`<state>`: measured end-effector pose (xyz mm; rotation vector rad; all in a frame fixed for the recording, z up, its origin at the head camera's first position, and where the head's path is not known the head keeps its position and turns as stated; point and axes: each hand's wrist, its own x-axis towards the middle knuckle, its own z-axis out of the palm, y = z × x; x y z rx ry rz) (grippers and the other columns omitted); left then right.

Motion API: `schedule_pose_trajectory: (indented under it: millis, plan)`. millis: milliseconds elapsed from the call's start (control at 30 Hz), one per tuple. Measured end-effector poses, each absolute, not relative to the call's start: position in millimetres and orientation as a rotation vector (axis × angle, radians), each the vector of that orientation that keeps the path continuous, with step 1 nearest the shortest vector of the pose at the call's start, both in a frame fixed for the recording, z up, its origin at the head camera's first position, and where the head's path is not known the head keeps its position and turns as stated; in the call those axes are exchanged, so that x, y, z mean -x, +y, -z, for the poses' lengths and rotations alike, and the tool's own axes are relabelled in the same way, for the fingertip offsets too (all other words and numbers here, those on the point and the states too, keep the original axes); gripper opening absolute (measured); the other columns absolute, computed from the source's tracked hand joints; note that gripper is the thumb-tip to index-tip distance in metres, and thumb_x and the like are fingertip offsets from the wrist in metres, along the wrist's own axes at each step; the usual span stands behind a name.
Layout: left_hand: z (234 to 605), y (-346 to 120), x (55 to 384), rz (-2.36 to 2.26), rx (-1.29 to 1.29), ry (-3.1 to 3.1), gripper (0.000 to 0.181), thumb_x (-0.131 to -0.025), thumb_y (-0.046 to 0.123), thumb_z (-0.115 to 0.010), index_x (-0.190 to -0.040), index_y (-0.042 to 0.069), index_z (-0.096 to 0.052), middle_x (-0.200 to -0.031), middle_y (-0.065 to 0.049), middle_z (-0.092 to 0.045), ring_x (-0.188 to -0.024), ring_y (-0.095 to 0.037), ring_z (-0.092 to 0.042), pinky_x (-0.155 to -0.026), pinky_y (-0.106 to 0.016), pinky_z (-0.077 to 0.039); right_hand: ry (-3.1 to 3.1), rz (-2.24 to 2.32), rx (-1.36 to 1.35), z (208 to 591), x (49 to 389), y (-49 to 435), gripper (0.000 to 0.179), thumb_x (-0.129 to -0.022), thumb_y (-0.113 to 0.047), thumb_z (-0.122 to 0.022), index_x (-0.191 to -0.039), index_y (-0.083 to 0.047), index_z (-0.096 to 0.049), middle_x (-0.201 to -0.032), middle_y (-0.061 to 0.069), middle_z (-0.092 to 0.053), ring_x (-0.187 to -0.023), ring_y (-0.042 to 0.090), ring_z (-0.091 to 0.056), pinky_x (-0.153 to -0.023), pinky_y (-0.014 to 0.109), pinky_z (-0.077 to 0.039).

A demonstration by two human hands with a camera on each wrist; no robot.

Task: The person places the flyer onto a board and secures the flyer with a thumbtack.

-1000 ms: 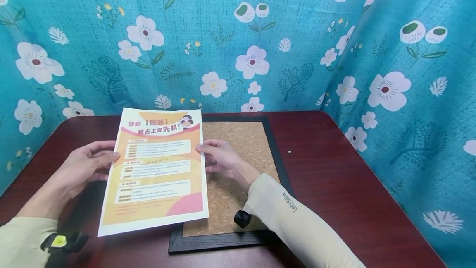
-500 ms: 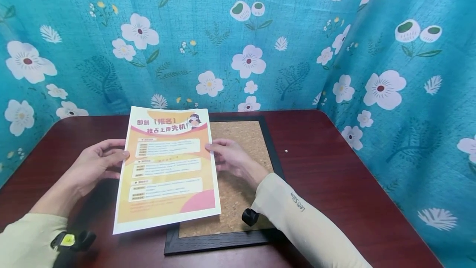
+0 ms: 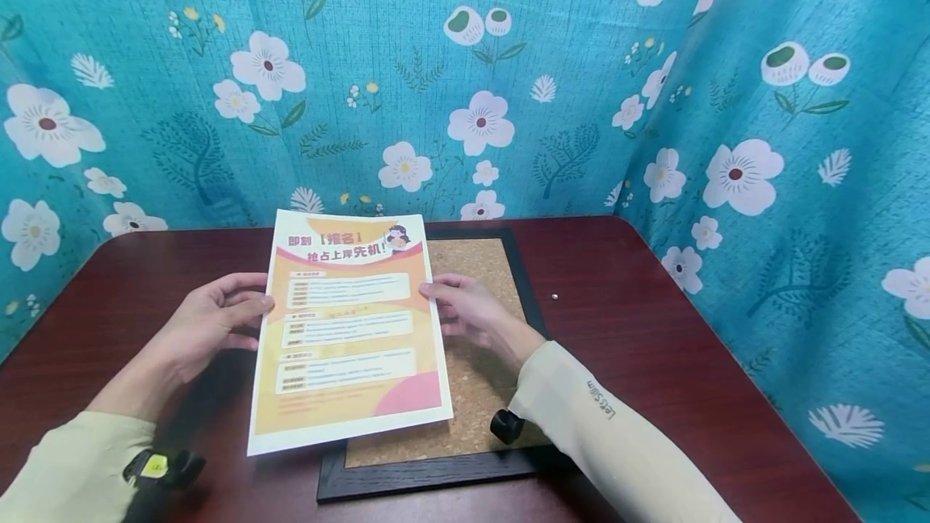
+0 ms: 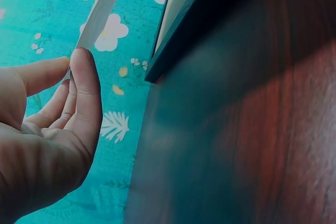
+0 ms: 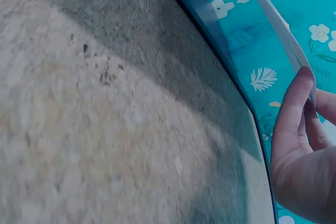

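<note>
A printed poster sheet (image 3: 349,329), orange and white with a pink corner, is held up between both hands in the head view. My left hand (image 3: 218,315) pinches its left edge between thumb and fingers, as the left wrist view of that hand (image 4: 63,114) also shows. On the opposite edge, my right hand (image 3: 472,309) pinches the paper the same way; in the right wrist view the sheet (image 5: 286,38) appears nearly edge-on. Below and behind the poster lies a cork board (image 3: 479,394) with a black frame, its left part hidden by the paper.
The dark red wooden table (image 3: 639,394) carries the board. A tiny shiny object (image 3: 555,296) lies right of the frame. A blue floral curtain (image 3: 407,63) hangs along the back and right side. Both wrists wear black straps.
The poster and both hands have moved to the right in the head view, so the sheet covers more of the board. Both pinches stay the same. The view itself has shifted slightly.
</note>
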<state>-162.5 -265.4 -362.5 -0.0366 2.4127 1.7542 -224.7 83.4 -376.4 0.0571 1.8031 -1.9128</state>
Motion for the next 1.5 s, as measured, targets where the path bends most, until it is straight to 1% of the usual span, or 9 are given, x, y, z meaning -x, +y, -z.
schedule_pose_trajectory:
  millis: [200, 467, 533, 700, 867, 933, 1233, 1500]
  plan:
    - [364, -254, 165, -1.779, 0.013, 2.372, 0.067, -0.1, 0.028, -0.065, -0.152, 0.0, -0.033, -0.121, -0.015, -0.066, -0.092, -0.022, -0.069, -0.075, -0.04, -0.061, 1.789, 1.924, -0.055, 375, 223, 97, 0.037, -0.097, -0.021, -0.068, -0.13, -0.007, -0.062, -0.107, 0.014, -0.072, -0.088, 0.023, -0.072, -0.068, 0.034, -0.061]
    - [365, -238, 169, -1.778, -0.002, 2.359, 0.066, -0.1, 0.028, -0.065, -0.152, 0.002, -0.034, -0.127, -0.022, -0.063, -0.094, -0.026, -0.069, -0.074, -0.04, -0.061, 1.81, 1.917, -0.076, 374, 224, 115, 0.035, -0.097, -0.021, -0.069, -0.129, -0.008, -0.063, -0.107, 0.014, -0.073, -0.086, 0.022, -0.073, -0.063, 0.031, -0.06]
    - [366, -233, 171, -1.779, -0.006, 2.352, 0.066, -0.1, 0.028, -0.065, -0.151, 0.002, -0.034, -0.126, -0.022, -0.063, -0.094, -0.027, -0.069, -0.074, -0.04, -0.061, 1.82, 1.914, -0.076, 373, 224, 119, 0.035, -0.097, -0.021, -0.068, -0.129, -0.008, -0.063, -0.108, 0.014, -0.073, -0.086, 0.022, -0.073, -0.062, 0.03, -0.06]
    - [367, -222, 174, -1.795, -0.008, 2.315, 0.064, -0.099, 0.026, -0.066, -0.15, 0.001, -0.035, -0.124, -0.022, -0.064, -0.093, -0.028, -0.069, -0.075, -0.04, -0.061, 1.827, 1.936, -0.105, 375, 223, 131, 0.035, -0.096, -0.021, -0.069, -0.128, -0.007, -0.064, -0.107, 0.015, -0.073, -0.086, 0.022, -0.073, -0.063, 0.033, -0.061]
    - [369, -212, 177, -1.815, -0.024, 2.286, 0.063, -0.099, 0.023, -0.066, -0.15, 0.0, -0.035, -0.124, -0.023, -0.064, -0.092, -0.028, -0.069, -0.075, -0.04, -0.061, 1.836, 1.95, -0.126, 375, 223, 141, 0.034, -0.096, -0.02, -0.07, -0.126, -0.007, -0.065, -0.106, 0.014, -0.073, -0.081, 0.019, -0.071, -0.065, 0.035, -0.061]
    - [370, -208, 178, -1.814, -0.031, 2.284, 0.063, -0.099, 0.023, -0.066, -0.15, 0.0, -0.035, -0.124, -0.022, -0.064, -0.092, -0.028, -0.068, -0.075, -0.039, -0.061, 1.847, 1.945, -0.134, 375, 223, 145, 0.033, -0.096, -0.02, -0.07, -0.125, -0.007, -0.065, -0.105, 0.014, -0.073, -0.079, 0.018, -0.07, -0.063, 0.034, -0.061]
    - [374, -193, 184, -1.834, -0.055, 2.241, 0.062, -0.099, 0.02, -0.066, -0.15, 0.0, -0.036, -0.121, -0.021, -0.065, -0.09, -0.026, -0.068, -0.074, -0.039, -0.061, 1.885, 1.927, -0.163, 377, 222, 161, 0.035, -0.096, -0.022, -0.071, -0.127, -0.007, -0.064, -0.108, 0.015, -0.073, -0.086, 0.024, -0.073, -0.069, 0.039, -0.062]
    - [375, -180, 187, -1.823, -0.061, 2.224, 0.06, -0.1, 0.018, -0.065, -0.15, 0.0, -0.036, -0.121, -0.021, -0.065, -0.09, -0.027, -0.067, -0.074, -0.04, -0.061, 1.889, 1.946, -0.188, 380, 222, 174, 0.034, -0.095, -0.021, -0.072, -0.123, -0.006, -0.063, -0.101, 0.014, -0.074, -0.079, 0.022, -0.073, -0.06, 0.033, -0.06]
